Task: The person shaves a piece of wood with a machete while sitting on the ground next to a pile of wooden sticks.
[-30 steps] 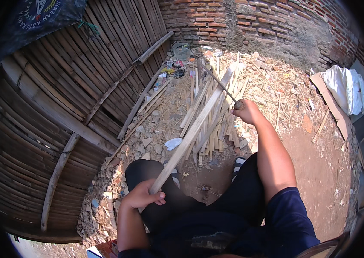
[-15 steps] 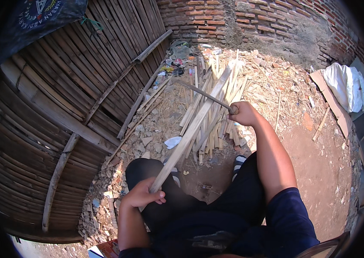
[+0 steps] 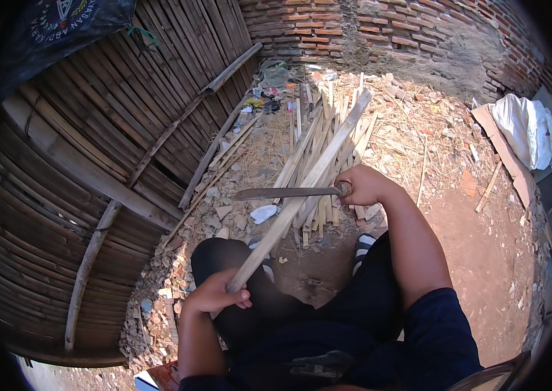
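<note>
My left hand (image 3: 216,293) is closed around the near end of a long pale wooden strip (image 3: 318,171), which slants up and away to the right over the pile. In my right hand (image 3: 363,186) is the handle of a machete, gripped in a closed fist. The dark machete blade (image 3: 269,193) points left and lies across the strip about midway along it; whether it touches the wood I cannot tell. Beneath and beyond the strip is a heap of thin wooden strips (image 3: 323,212) on the ground.
A bamboo wall (image 3: 93,143) stands on the left, and a brick wall (image 3: 413,32) closes off the far side. Rubble (image 3: 224,212) and dry straw cover the ground around the heap. A white sack (image 3: 525,133) and a brown board (image 3: 501,156) lie at the right.
My right hand has come nearer and slightly left. The machete blade has swung toward me, from slanting away to lying nearly level. The strip's far end has shifted a little to the right.
</note>
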The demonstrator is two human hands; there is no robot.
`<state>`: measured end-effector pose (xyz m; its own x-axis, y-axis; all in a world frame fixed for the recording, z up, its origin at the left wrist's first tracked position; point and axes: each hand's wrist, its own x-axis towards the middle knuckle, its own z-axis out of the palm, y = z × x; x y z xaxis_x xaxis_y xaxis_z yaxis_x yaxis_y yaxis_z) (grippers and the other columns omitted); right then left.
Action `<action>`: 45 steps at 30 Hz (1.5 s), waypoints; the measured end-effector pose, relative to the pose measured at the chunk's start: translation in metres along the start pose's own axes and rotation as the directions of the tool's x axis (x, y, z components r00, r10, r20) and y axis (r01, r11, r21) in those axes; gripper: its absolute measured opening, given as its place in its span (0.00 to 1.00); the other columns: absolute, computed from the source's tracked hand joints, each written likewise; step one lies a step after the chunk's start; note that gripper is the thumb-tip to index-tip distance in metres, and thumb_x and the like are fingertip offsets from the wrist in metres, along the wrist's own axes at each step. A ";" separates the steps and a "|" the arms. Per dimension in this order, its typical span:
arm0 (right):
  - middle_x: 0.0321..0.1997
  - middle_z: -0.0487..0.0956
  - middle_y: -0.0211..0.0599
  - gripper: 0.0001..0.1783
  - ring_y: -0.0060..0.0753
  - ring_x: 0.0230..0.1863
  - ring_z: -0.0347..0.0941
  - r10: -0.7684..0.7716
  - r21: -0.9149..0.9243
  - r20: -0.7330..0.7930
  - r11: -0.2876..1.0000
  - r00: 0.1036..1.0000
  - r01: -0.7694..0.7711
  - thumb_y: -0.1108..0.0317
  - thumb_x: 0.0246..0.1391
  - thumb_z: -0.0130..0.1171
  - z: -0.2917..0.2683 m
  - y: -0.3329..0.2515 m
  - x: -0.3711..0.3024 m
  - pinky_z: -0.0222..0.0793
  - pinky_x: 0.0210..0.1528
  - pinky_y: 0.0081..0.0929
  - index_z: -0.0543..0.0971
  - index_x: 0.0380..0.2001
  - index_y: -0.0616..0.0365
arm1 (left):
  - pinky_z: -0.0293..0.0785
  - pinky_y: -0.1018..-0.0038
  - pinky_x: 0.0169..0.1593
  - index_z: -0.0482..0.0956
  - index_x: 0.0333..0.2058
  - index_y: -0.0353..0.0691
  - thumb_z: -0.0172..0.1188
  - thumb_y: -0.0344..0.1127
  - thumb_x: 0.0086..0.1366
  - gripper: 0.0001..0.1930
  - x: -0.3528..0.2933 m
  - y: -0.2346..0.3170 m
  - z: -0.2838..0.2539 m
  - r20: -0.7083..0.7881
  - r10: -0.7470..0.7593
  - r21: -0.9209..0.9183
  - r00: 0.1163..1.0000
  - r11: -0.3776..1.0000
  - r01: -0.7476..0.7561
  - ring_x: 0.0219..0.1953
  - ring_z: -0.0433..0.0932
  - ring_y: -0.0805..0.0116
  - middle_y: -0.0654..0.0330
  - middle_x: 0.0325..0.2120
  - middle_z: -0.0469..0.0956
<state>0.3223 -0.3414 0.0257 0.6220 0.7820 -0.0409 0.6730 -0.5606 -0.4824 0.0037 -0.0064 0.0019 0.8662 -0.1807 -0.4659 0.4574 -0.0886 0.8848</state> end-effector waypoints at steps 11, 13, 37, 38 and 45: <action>0.36 0.83 0.49 0.22 0.53 0.43 0.81 0.142 0.061 -0.126 0.989 0.982 -0.135 0.53 0.47 0.72 -0.003 0.004 -0.001 0.75 0.46 0.44 0.84 0.42 0.54 | 0.84 0.69 0.41 0.70 0.56 0.32 0.70 0.36 0.64 0.27 -0.003 0.002 0.001 -0.018 -0.018 -0.074 1.000 0.997 0.016 0.38 0.86 0.61 0.57 0.36 0.78; 0.36 0.84 0.48 0.21 0.53 0.43 0.81 0.025 -0.110 -0.006 0.994 1.000 -0.025 0.53 0.46 0.71 0.005 -0.019 -0.003 0.76 0.47 0.46 0.84 0.42 0.52 | 0.84 0.68 0.41 0.70 0.54 0.32 0.71 0.36 0.64 0.26 -0.001 0.000 0.001 -0.001 -0.004 -0.081 1.000 0.997 0.004 0.38 0.86 0.60 0.57 0.35 0.79; 0.39 0.84 0.50 0.22 0.55 0.46 0.80 -0.036 -0.113 0.012 0.993 0.999 0.037 0.52 0.47 0.71 0.006 -0.023 0.003 0.75 0.48 0.46 0.84 0.42 0.53 | 0.84 0.67 0.42 0.70 0.52 0.32 0.72 0.37 0.63 0.25 -0.005 0.002 0.001 -0.008 -0.004 -0.029 1.000 1.000 0.004 0.38 0.86 0.60 0.57 0.35 0.79; 0.38 0.84 0.50 0.22 0.55 0.45 0.80 0.008 -0.030 -0.069 1.000 0.998 -0.010 0.52 0.48 0.71 0.009 0.007 0.007 0.75 0.47 0.44 0.84 0.42 0.55 | 0.84 0.67 0.42 0.70 0.52 0.32 0.72 0.37 0.63 0.25 -0.001 0.003 0.002 -0.007 -0.003 -0.018 1.000 1.000 0.003 0.38 0.86 0.60 0.57 0.35 0.79; 0.38 0.83 0.51 0.23 0.53 0.43 0.80 0.375 0.294 -0.271 0.909 0.887 -0.295 0.53 0.49 0.71 -0.005 0.050 0.005 0.74 0.48 0.42 0.83 0.43 0.58 | 0.84 0.68 0.42 0.70 0.52 0.32 0.71 0.37 0.64 0.25 0.000 0.007 0.003 -0.002 -0.007 0.035 1.000 0.999 0.007 0.38 0.86 0.60 0.57 0.35 0.79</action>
<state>0.3615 -0.3673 0.0059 0.9122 0.4091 0.0199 0.3110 -0.6601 -0.6838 0.0060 -0.0100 0.0084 0.8633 -0.1783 -0.4722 0.4562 -0.1243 0.8811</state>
